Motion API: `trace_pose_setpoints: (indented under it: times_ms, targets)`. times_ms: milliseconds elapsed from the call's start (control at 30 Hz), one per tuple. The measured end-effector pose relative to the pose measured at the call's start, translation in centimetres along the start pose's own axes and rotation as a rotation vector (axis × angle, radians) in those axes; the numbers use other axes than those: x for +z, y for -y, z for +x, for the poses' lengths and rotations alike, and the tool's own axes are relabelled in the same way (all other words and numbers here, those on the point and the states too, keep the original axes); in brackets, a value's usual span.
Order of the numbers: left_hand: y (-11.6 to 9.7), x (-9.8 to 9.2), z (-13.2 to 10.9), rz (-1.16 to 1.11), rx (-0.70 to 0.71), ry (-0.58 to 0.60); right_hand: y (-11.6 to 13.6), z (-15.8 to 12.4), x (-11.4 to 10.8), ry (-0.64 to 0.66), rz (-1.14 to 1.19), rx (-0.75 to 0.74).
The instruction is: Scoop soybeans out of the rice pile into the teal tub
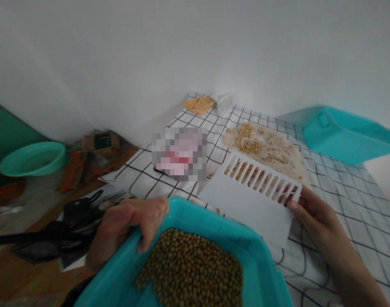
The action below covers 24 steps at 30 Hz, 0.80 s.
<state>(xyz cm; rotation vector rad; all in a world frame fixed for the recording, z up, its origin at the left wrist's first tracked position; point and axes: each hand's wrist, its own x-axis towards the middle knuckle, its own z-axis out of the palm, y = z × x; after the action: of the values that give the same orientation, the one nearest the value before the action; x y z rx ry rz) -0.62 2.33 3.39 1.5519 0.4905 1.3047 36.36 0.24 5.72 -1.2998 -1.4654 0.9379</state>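
Note:
A teal plastic tub (pixel 214 219) fills the bottom of the view, with a heap of round brownish beans (pixel 195 266) inside. My left hand (pixel 131 224) is closed over the tub's far left rim, thumb on the inner side. At the right, my right hand (pixel 316 219) pinches the corner of a flat white plastic board (pixel 246 202) with a row of slots along its far edge. The board is tilted beside the tub. Just beyond it, yellow beans (pixel 247 143) lie scattered on a pale, fuzzy-looking patch (pixel 278 147) on the cloth.
The table has a white checked cloth (pixel 345 192). A second teal container (pixel 348 134) stands at the right. A blurred-out flat item (pixel 180 155), a yellow cloth (pixel 198 105) and a white packet (pixel 224 103) lie farther back. On the floor at left are a green basin (pixel 35 158) and a cardboard box (pixel 102 143).

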Motion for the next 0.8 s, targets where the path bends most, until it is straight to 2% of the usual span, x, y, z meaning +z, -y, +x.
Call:
trace_pose_setpoints:
  times_ms: [133, 233, 367, 600, 800]
  targets:
    - [-0.8, -0.5, 0.6, 0.089, -0.053, 0.151, 0.8, 1.0, 0.4, 0.035, -0.027, 0.007]
    - [-1.4, -0.8, 1.2, 0.095, -0.045, 0.148, 1.4, 2.2, 0.8, 0.082, -0.046, 0.040]
    - [-1.4, -0.7, 1.5, 0.114, -0.055, 0.163, 1.5, 3.4, 1.5, 0.126, 0.044, 0.118]
    - [-1.2, -0.6, 1.3, 0.128, -0.039, 0.160, 1.1, 2.7, 2.4, 0.052, 0.165, 0.168]
    - [-1.3, -1.0, 1.2, 0.128, -0.036, 0.194, 0.8, 1.6, 1.8, -0.063, 0.197, 0.180]
